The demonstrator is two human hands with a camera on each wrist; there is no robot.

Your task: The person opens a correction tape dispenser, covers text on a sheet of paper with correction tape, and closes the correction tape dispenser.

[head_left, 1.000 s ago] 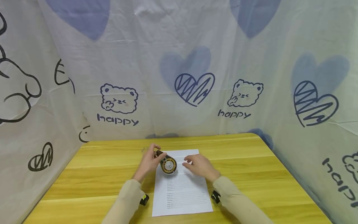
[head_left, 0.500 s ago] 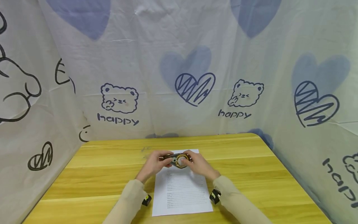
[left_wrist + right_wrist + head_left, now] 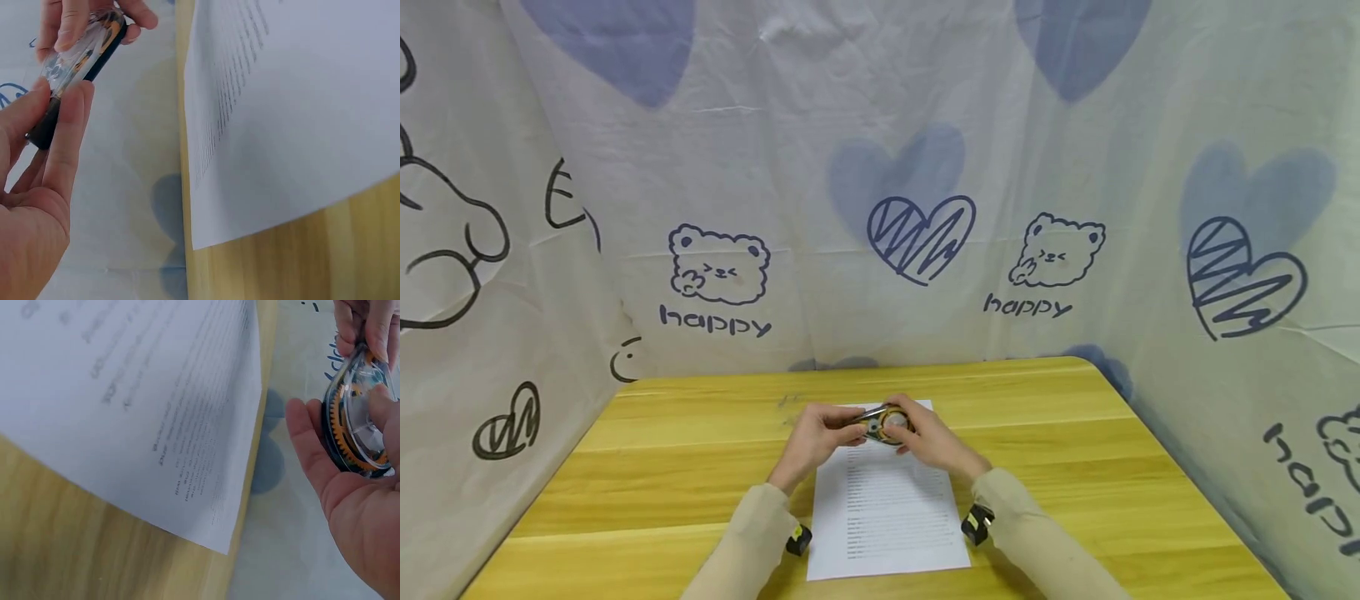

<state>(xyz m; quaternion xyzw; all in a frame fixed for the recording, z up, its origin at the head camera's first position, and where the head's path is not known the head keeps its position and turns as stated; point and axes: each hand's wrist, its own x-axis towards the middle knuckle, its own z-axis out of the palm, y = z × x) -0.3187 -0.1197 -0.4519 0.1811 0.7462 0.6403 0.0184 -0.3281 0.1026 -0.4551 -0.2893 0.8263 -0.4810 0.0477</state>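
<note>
A correction tape [image 3: 874, 427] with a clear casing, orange gears [image 3: 339, 422] and a black underside is held up over the printed sheet [image 3: 895, 517]. My left hand [image 3: 820, 437] pinches its narrow black end [image 3: 44, 130] between thumb and fingers. From the other side, my right hand [image 3: 931, 435] grips the round end. The right thumb [image 3: 381, 406] lies on the clear face, and the right fingers support the dark back in the right wrist view. The tape lies roughly crosswise between both hands, and its tip is partly covered by the left fingers.
The sheet lies lengthwise on a yellow wood-grain table [image 3: 685, 467], with lines of small print. Faint dark marks [image 3: 790, 402] show on the wood left of the sheet's far end. A patterned white cloth [image 3: 820, 292] hangs behind and along both sides.
The right hand has come in from the right and taken hold of the round end. The correction tape has turned from pointing down-right to lying crosswise, moving slightly right and away from me.
</note>
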